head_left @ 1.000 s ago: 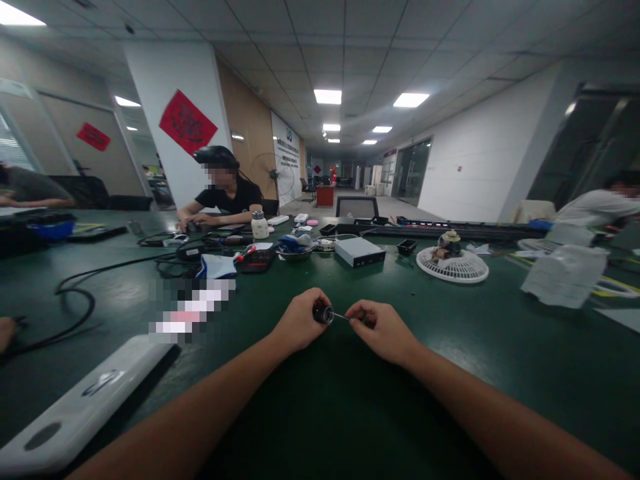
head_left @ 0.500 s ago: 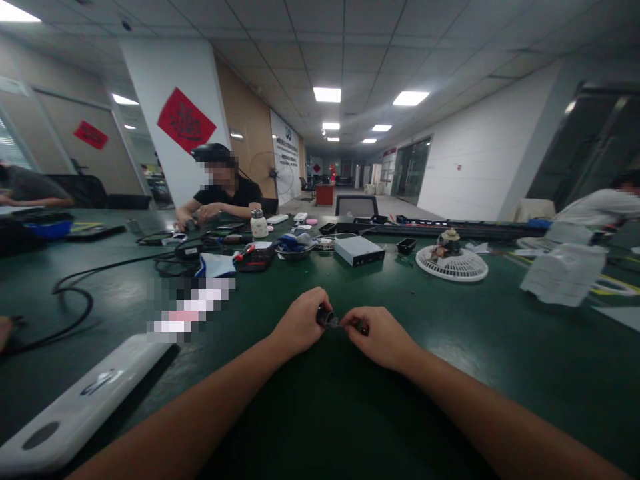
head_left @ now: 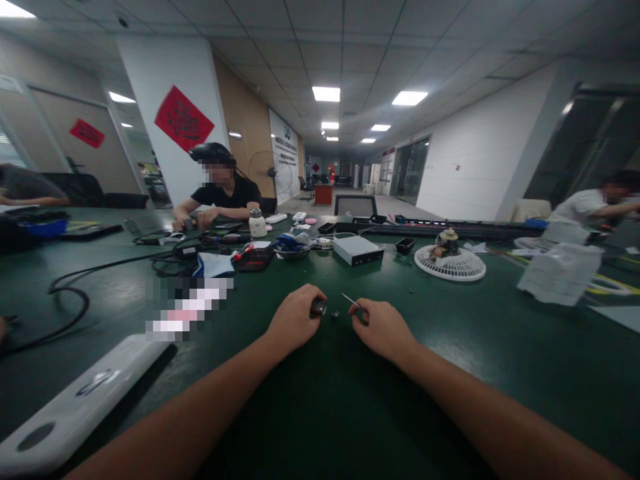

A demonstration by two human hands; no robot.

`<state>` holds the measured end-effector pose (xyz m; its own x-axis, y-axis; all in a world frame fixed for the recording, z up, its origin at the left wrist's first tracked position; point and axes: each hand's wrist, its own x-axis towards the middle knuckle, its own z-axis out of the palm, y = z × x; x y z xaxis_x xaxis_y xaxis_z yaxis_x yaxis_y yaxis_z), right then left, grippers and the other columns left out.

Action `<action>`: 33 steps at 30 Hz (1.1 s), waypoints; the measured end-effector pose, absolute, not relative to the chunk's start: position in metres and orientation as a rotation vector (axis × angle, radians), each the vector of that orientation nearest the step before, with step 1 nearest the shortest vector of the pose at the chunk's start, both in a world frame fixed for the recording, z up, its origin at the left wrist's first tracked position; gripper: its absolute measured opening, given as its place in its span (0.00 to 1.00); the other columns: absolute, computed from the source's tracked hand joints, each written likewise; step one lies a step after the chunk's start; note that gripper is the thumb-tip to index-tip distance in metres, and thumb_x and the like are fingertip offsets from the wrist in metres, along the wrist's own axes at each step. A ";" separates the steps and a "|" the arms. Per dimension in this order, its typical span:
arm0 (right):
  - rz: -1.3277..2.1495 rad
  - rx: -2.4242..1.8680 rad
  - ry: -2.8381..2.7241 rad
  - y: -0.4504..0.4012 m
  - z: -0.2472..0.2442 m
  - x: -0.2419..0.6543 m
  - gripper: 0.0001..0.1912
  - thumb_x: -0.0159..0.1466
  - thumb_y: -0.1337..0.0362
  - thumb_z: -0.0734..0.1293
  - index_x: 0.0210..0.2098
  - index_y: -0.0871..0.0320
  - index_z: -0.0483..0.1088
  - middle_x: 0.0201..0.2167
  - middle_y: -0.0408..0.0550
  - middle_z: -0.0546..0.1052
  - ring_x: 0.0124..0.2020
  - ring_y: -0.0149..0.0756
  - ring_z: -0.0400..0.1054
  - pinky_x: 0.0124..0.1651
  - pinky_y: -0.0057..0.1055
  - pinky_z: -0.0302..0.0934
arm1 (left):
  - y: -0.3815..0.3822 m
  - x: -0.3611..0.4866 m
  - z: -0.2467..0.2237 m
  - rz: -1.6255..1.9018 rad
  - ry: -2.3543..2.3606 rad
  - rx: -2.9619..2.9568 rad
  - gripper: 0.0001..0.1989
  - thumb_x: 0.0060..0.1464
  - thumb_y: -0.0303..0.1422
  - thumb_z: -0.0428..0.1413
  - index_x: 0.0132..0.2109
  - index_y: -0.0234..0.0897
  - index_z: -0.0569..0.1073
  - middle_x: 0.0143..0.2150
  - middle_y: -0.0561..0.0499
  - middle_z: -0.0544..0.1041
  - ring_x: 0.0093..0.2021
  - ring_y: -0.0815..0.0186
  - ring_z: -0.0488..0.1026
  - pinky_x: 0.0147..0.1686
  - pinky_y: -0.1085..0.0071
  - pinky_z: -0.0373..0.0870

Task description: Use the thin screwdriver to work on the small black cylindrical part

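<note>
While held apart above the green bench mat (head_left: 465,350): left hand (head_left: 294,319), fingers curled around a dark cylindrical part (head_left: 318,307); right hand (head_left: 383,329), fingers pinching a thin metal pin (head_left: 351,301). Small dark piece (head_left: 335,314) lying between; all 3 seemingly unjoined.

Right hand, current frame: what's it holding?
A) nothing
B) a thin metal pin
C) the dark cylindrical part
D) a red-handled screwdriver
B: the thin metal pin sticks out from the right hand, while the dark cylindrical part sits in the left hand.
</note>
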<state>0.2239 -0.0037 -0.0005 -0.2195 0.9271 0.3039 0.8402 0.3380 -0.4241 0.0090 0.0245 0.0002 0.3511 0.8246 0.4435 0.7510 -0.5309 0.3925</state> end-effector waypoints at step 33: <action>0.483 -1.308 -2.047 0.002 -0.007 0.227 0.06 0.59 0.63 0.72 0.37 0.52 0.80 0.32 0.41 0.81 0.32 0.35 0.72 0.35 0.29 0.61 | 0.023 0.010 -0.001 0.649 1.302 2.564 0.18 0.56 0.31 0.58 0.54 0.47 0.74 0.49 0.52 0.78 0.49 0.59 0.71 0.54 0.60 0.62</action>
